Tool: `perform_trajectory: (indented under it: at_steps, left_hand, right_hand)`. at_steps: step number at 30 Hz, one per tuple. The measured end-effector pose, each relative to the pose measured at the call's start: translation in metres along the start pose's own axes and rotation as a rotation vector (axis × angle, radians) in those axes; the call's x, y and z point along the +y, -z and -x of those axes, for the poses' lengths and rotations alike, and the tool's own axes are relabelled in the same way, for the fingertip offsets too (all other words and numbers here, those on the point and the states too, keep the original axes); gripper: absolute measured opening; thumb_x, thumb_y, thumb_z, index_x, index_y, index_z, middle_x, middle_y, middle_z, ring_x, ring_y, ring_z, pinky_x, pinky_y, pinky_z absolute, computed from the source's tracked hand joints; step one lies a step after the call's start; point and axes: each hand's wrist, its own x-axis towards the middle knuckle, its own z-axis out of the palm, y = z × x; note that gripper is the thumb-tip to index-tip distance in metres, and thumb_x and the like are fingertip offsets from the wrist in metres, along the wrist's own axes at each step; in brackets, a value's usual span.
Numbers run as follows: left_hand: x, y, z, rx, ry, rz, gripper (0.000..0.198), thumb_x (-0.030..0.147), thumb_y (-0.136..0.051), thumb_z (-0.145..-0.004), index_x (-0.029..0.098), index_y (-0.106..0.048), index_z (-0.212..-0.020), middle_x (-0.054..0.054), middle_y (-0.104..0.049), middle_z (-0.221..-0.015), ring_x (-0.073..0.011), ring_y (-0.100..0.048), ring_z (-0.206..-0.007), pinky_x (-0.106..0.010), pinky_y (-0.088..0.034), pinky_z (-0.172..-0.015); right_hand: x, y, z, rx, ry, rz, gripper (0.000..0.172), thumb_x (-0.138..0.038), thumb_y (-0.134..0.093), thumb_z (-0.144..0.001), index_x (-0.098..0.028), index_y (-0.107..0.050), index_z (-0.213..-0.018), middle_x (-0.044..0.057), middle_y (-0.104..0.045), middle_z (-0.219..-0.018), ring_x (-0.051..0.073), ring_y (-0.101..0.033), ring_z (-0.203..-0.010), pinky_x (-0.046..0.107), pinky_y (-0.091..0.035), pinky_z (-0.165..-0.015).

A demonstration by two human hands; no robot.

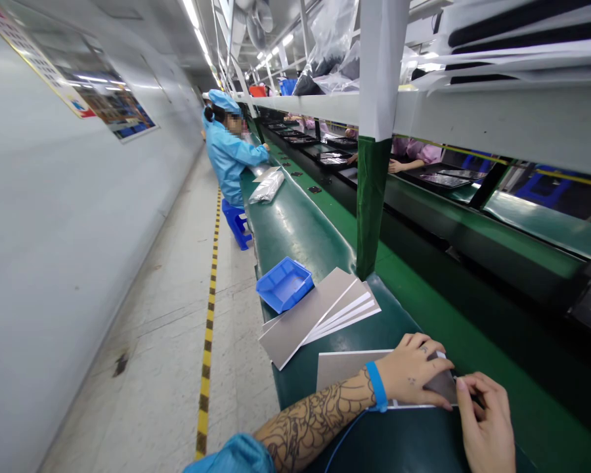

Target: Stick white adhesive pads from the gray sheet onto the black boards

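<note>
A flat grey-brown board (342,369) with white edges lies on the green bench in front of me. My left hand (416,371) rests over its right part, fingers spread and pressed down on it. A blue wrist strap (377,386) with a thin cord is around that wrist. At the board's right end is my right hand (487,417), thumb and forefinger pinched together. Whatever those fingertips hold is too small to make out. Beyond the hands, several similar boards (295,322) are fanned out beside a blue plastic bin (284,284).
A post (372,203) wrapped in green stands at the bench's inner edge. Along the right runs a green conveyor line (423,289), with black trays (443,176) beyond. A co-worker in blue (231,154) sits farther along, near a clear plastic bag (266,187).
</note>
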Motion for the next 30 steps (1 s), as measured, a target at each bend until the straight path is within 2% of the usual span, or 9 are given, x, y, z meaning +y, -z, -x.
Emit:
perform_trajectory:
  at_steps: [12, 30]
  left_hand:
    - [0.0, 0.0009, -0.0002, -0.008, 0.003, -0.007, 0.069, 0.067, -0.065, -0.101, 0.02, -0.058, -0.15, -0.015, -0.057, -0.152, -0.0354, -0.048, -0.139, -0.048, -0.042, -0.114]
    - [-0.0007, -0.0018, 0.0002, -0.004, 0.006, 0.006, 0.068, 0.066, -0.065, -0.101, 0.02, -0.057, -0.15, -0.016, -0.057, -0.152, -0.0359, -0.048, -0.139, -0.049, -0.041, -0.114]
  right_hand:
    - [0.0006, 0.0007, -0.0003, -0.002, -0.013, 0.006, 0.05, -0.068, -0.065, -0.098, -0.018, -0.071, -0.102, 0.014, -0.058, -0.124, 0.03, -0.065, -0.109, 0.036, -0.059, -0.072]
    - [-0.0018, 0.0001, -0.0006, 0.004, -0.001, 0.006, 0.047, -0.065, -0.066, -0.098, -0.018, -0.071, -0.101, 0.014, -0.059, -0.122, 0.028, -0.066, -0.108, 0.033, -0.059, -0.071]
